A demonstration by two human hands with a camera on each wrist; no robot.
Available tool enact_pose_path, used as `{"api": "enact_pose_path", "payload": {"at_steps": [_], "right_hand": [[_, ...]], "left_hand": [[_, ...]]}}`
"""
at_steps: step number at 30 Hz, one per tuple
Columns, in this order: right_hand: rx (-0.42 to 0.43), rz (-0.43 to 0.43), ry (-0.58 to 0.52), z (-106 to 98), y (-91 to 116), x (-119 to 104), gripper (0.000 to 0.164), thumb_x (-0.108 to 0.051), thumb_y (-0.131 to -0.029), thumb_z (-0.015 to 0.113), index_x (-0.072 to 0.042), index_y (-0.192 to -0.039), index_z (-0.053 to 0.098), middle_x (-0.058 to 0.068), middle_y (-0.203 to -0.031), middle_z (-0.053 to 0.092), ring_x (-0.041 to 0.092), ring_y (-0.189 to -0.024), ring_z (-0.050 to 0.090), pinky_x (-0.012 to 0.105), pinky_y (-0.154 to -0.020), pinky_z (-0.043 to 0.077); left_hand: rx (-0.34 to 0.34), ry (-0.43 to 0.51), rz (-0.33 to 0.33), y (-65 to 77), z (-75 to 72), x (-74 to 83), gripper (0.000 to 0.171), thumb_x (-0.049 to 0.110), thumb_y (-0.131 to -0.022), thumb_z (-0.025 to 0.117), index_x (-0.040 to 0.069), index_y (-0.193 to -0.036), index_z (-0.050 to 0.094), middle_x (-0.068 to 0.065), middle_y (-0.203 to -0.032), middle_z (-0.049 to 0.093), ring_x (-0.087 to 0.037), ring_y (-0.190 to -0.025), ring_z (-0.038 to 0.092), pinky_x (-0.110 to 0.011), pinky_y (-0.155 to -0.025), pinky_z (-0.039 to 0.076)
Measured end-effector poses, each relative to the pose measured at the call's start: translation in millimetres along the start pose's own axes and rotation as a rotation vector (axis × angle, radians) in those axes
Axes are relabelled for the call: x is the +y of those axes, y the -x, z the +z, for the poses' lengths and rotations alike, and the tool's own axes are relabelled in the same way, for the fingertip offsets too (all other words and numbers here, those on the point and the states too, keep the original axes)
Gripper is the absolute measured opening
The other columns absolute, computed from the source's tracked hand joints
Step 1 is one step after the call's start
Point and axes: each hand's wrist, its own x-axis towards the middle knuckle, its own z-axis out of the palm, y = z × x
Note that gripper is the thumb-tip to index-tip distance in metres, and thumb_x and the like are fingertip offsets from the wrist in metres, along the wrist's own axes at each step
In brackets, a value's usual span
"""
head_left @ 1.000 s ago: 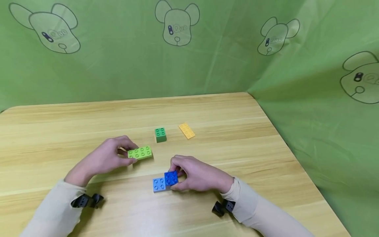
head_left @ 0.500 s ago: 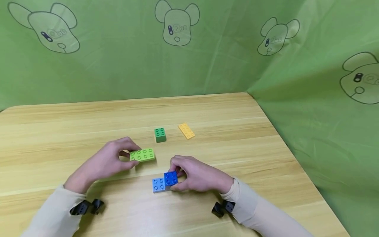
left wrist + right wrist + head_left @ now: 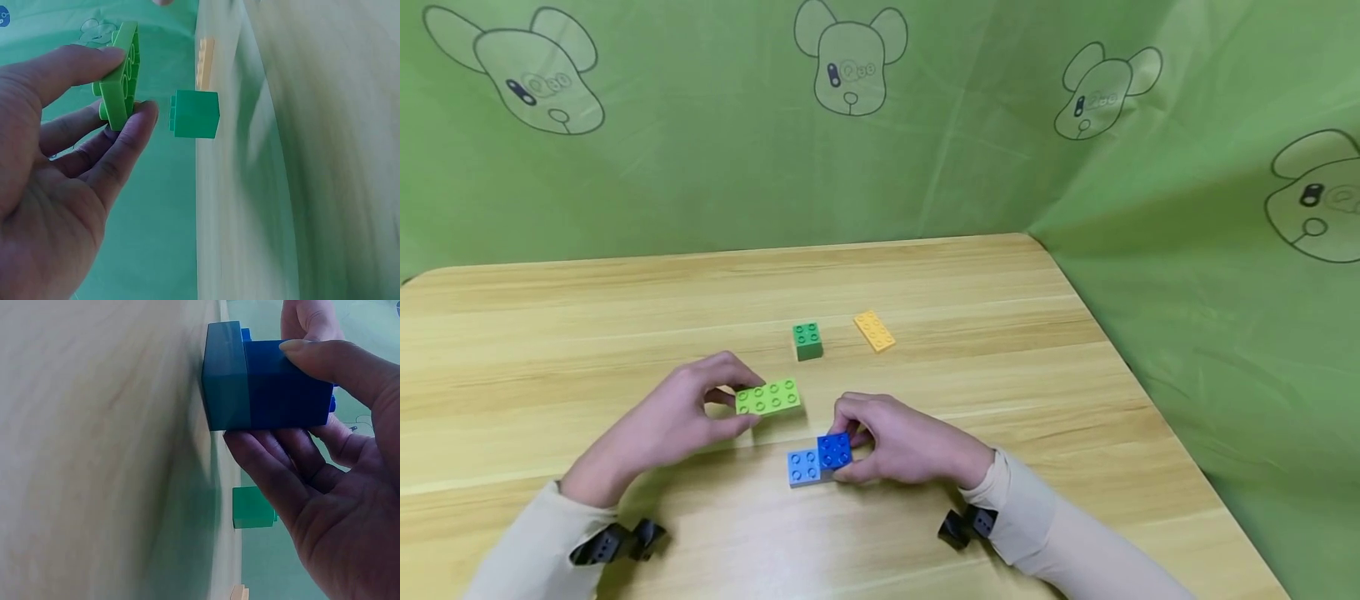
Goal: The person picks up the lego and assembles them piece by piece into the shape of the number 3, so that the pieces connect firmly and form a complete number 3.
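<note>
My left hand (image 3: pixel 681 417) pinches a lime-green toy brick (image 3: pixel 767 397) at its left end, thumb on the near side and fingers on the far side. In the left wrist view the lime brick (image 3: pixel 119 87) hangs above the table, its hollow underside showing. My right hand (image 3: pixel 910 440) grips a dark blue brick (image 3: pixel 835 451) with thumb and fingers. That brick is stacked on the right half of a light blue brick (image 3: pixel 804 467), whose left studs stay bare. The right wrist view shows the dark blue brick (image 3: pixel 287 384) seated against the lighter one (image 3: pixel 226 378).
A dark green brick (image 3: pixel 808 342) stands on the wooden table (image 3: pixel 1000 350) behind the hands. Right of it lies a flat yellow-orange plate brick (image 3: pixel 874 331). A green printed curtain (image 3: pixel 700 167) hangs behind the table and along its right side.
My left hand has moved a little to the right and nearer to me with the lime-green brick. My right hand and the blue bricks have stayed in place.
</note>
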Motion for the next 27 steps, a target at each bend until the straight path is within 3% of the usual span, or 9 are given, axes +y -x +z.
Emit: {"api": "enact_pose_path", "payload": {"at_steps": [10,27], "right_hand": [[-0.003,0.002,-0.008,0,0,0,0.032,-0.013,-0.078,0.084,-0.016,-0.092,0.056,-0.006,-0.096,0.059,0.009,-0.091,0.059,0.024,-0.082,0.053],[-0.006,-0.001,-0.001,-1,-2,2,0.033,-0.016,-0.078,0.085,-0.018,-0.091,0.055,-0.006,-0.095,0.059,0.01,-0.09,0.059,0.024,-0.079,0.053]], "left_hand": [[-0.004,0.008,0.033,9.6,-0.1,6.4,0.034,0.001,-0.078,0.081,0.004,-0.11,0.07,0.002,-0.105,0.063,-0.013,-0.09,0.064,-0.025,-0.079,0.057],[-0.035,0.08,0.11,12.7,12.3,25.4,0.034,0.007,-0.082,0.08,0.005,-0.113,0.068,0.003,-0.108,0.063,-0.013,-0.093,0.064,-0.026,-0.079,0.057]]}}
